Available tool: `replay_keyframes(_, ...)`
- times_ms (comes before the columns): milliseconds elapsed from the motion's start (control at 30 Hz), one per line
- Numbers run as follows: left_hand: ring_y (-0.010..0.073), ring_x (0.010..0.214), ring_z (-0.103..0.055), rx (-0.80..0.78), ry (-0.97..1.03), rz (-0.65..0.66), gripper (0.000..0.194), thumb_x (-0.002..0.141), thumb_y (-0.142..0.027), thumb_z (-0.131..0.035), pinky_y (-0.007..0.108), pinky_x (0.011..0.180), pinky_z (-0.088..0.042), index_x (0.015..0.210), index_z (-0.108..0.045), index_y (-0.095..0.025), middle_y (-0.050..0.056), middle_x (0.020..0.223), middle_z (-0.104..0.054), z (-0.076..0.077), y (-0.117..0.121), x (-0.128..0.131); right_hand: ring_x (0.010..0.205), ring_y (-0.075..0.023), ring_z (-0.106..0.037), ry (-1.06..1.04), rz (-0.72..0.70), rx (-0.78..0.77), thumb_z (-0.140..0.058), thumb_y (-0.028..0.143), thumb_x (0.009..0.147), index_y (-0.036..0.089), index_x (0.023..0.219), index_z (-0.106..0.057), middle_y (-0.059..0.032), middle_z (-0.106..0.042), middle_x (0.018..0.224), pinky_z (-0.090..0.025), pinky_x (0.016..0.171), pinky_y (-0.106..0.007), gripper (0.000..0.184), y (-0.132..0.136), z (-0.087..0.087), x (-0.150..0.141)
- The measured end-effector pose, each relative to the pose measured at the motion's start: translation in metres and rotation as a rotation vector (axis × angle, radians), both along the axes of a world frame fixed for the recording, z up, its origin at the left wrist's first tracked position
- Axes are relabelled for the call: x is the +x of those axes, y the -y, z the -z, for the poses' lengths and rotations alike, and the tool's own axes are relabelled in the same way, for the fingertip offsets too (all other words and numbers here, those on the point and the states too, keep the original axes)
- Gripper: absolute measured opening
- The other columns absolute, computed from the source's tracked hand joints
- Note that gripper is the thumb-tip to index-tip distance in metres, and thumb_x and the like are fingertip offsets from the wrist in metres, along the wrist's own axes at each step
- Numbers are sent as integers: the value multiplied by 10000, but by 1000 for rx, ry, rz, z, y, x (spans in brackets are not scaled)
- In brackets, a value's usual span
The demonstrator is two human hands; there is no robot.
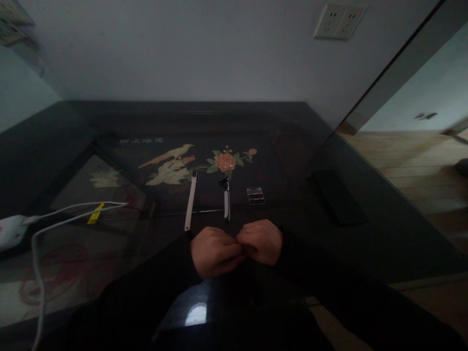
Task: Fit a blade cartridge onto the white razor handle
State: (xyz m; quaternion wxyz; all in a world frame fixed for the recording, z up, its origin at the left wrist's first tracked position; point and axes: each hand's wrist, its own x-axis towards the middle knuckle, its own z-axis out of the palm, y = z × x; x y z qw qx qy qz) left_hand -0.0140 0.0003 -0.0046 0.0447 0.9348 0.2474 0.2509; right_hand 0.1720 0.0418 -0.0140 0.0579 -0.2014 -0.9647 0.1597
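Note:
My left hand and my right hand rest together near the front edge of a dark glass-topped table, knuckles up and fingers curled against each other. What they pinch between them, if anything, is hidden. Just beyond the hands lie a long white strip-like tool, a small knife with a black head and pale handle, and a small clear case. All three lie untouched on the table.
A black flat slab lies to the right. White cables and a white device sit at the left edge. A painted bird-and-flower panel shows under the glass. A wall socket is above; wooden floor lies right.

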Motion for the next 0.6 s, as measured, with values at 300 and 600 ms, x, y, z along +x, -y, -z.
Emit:
replay_keyframes(300, 119, 480, -557, 15, 1, -14, 358, 951, -252, -373, 306, 470, -318, 665, -576, -181, 1, 561, -624, 2, 0, 1, 635, -152, -517, -2, -4, 11, -525, 184, 770, 196, 719, -557, -25, -629, 670, -233, 530, -286, 62, 1, -2, 0)
replay_keyframes(600, 113, 471, -540, 26, 11, -10, 367, 954, -241, -365, 290, 476, -310, 657, -569, -176, 0, 542, -607, -3, 0, 2, 633, -152, -530, -20, 0, 44, -522, 185, 781, 193, 718, -570, -23, -633, 666, -247, 533, -289, 80, 1, -3, 0)
